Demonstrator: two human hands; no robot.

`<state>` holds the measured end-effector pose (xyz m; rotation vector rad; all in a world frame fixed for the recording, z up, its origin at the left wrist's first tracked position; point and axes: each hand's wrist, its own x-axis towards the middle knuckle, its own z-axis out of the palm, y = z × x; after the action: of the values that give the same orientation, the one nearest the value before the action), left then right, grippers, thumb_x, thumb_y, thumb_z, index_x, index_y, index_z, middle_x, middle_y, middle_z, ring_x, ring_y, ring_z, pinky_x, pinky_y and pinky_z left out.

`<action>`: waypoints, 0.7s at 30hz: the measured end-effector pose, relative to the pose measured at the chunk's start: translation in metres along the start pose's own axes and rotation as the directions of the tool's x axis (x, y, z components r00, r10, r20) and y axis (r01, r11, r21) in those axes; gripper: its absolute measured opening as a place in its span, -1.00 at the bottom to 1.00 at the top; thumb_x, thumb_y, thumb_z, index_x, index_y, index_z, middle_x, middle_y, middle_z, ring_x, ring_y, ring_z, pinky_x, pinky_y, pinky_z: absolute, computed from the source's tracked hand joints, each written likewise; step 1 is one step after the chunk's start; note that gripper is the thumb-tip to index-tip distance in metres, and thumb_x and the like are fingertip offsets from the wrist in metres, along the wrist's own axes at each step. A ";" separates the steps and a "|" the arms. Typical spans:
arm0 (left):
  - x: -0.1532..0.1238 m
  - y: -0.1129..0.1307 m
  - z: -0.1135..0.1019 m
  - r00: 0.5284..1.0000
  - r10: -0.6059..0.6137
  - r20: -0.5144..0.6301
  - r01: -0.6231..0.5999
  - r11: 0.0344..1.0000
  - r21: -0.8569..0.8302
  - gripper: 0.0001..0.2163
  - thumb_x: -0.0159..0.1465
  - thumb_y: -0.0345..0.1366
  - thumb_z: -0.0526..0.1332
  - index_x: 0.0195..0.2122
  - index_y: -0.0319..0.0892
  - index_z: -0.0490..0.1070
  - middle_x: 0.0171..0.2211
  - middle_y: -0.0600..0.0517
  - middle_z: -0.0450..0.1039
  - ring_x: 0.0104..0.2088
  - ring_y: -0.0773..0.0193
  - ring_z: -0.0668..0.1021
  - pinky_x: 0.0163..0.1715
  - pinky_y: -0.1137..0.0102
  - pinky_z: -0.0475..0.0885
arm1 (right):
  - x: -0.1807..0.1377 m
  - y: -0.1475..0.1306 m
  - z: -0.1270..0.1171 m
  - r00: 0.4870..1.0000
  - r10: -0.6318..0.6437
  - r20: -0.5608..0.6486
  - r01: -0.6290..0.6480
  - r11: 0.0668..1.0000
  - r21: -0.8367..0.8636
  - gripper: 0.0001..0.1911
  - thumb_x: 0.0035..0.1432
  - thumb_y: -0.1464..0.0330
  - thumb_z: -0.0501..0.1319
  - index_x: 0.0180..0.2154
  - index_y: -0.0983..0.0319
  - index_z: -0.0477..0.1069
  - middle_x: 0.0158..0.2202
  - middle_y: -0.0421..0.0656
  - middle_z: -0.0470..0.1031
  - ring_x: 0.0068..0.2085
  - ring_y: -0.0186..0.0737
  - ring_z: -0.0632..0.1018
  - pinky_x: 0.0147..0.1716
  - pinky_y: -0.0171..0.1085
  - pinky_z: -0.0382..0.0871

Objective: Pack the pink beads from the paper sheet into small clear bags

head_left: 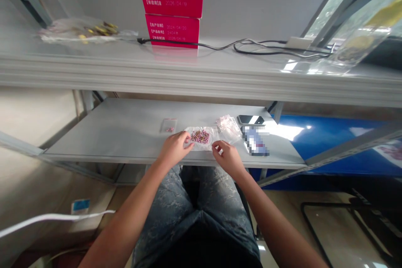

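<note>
A clear plastic bag of small pink beads (201, 137) lies on the grey lower shelf (125, 134) near its front edge. My left hand (174, 147) rests on the bag's left end, fingers curled and pinching at it. My right hand (226, 155) is closed in a pinch at the bag's right front corner; what it pinches is too small to name. A small clear packet with a few pink beads (168, 126) lies just behind and to the left of my left hand.
A bundle of empty small clear bags (229, 128) lies right of the bead bag, then a dark phone (250, 119) and a blurred card. The upper shelf holds red boxes (172, 5), a black cable (220, 46) and clear bags (84, 31). My knees are under the shelf.
</note>
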<state>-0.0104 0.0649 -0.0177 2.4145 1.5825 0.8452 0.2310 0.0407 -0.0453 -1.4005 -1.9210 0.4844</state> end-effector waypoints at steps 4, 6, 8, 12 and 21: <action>0.016 -0.018 0.031 0.998 0.005 -0.068 -0.005 1.000 0.003 -0.91 0.28 -0.33 0.30 -0.28 -0.12 0.38 -0.29 0.00 0.56 -0.23 0.14 0.60 -0.18 0.33 0.44 | 0.028 0.008 0.016 0.999 0.038 -0.005 -0.039 0.990 -0.133 -0.89 0.24 0.41 0.21 -0.24 0.20 0.52 -0.26 -0.16 0.55 -0.37 -0.28 0.54 -0.30 -0.32 0.35; 0.014 -0.024 0.040 0.996 0.014 -0.086 -0.017 0.999 -0.030 -0.91 0.29 -0.34 0.30 -0.25 -0.11 0.38 -0.27 0.00 0.54 -0.19 0.15 0.59 -0.12 0.32 0.44 | 0.032 0.007 0.023 0.999 0.047 0.014 -0.044 0.982 -0.182 -0.88 0.26 0.40 0.20 -0.21 0.19 0.52 -0.21 -0.15 0.56 -0.34 -0.27 0.55 -0.31 -0.33 0.33; 0.011 -0.028 0.046 0.996 0.009 -0.092 -0.014 0.998 -0.057 -0.90 0.29 -0.34 0.31 -0.23 -0.12 0.38 -0.24 -0.01 0.53 -0.16 0.14 0.59 -0.08 0.30 0.44 | 0.032 0.006 0.029 0.998 0.046 0.042 -0.035 0.975 -0.221 -0.85 0.30 0.38 0.18 -0.17 0.17 0.53 -0.16 -0.14 0.56 -0.32 -0.27 0.55 -0.31 -0.34 0.33; 0.009 -0.032 0.049 0.999 -0.015 -0.049 0.009 0.993 -0.121 -0.87 0.27 -0.35 0.33 -0.19 -0.11 0.40 -0.21 -0.01 0.54 -0.13 0.14 0.58 -0.05 0.29 0.45 | 0.035 0.003 0.032 0.996 0.063 0.070 -0.040 0.957 -0.287 -0.77 0.36 0.33 0.14 -0.02 0.14 0.51 -0.09 -0.11 0.54 -0.28 -0.24 0.57 -0.29 -0.32 0.35; 0.005 -0.031 0.049 1.000 0.003 -0.019 -0.004 0.999 -0.051 -0.83 0.27 -0.35 0.35 -0.15 -0.14 0.40 -0.17 -0.05 0.54 -0.10 0.09 0.57 -0.06 0.28 0.44 | 0.052 -0.003 0.033 0.990 0.073 0.122 -0.023 0.929 -0.368 -0.79 0.35 0.36 0.16 -0.07 0.14 0.55 -0.06 -0.09 0.52 -0.22 -0.17 0.57 -0.28 -0.30 0.33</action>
<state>-0.0078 0.0923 -0.0691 2.3815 1.5446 0.9001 0.1957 0.0910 -0.0495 -1.6896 -2.1710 0.2525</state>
